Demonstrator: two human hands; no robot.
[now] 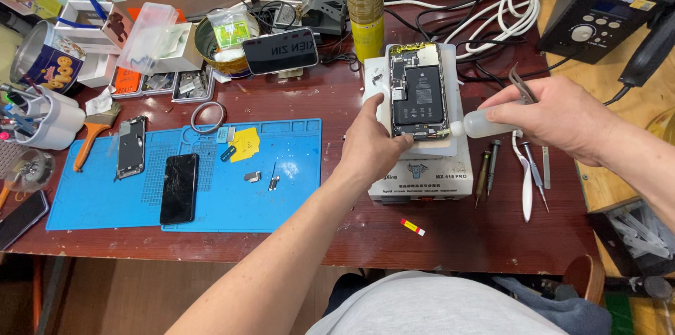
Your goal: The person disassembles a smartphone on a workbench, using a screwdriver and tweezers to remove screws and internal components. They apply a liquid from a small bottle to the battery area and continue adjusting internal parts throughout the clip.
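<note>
An opened phone [417, 89] with its black battery and circuit boards exposed lies on a white heating pad box [422, 177] on the brown desk. My left hand [371, 142] grips the phone's lower left edge, thumb up along its side. My right hand [555, 116] holds a small translucent squeeze bottle [481, 125], its nozzle touching the phone's lower right corner. A pair of tweezers [521, 86] is tucked in the same hand.
A blue work mat [281, 201] on the left carries a cracked black screen [179, 187], a phone frame [131, 146] and small parts. A yellow spray can [365, 8] stands behind the phone. Screwdrivers [486, 173] and white tweezers [526, 187] lie right of the box.
</note>
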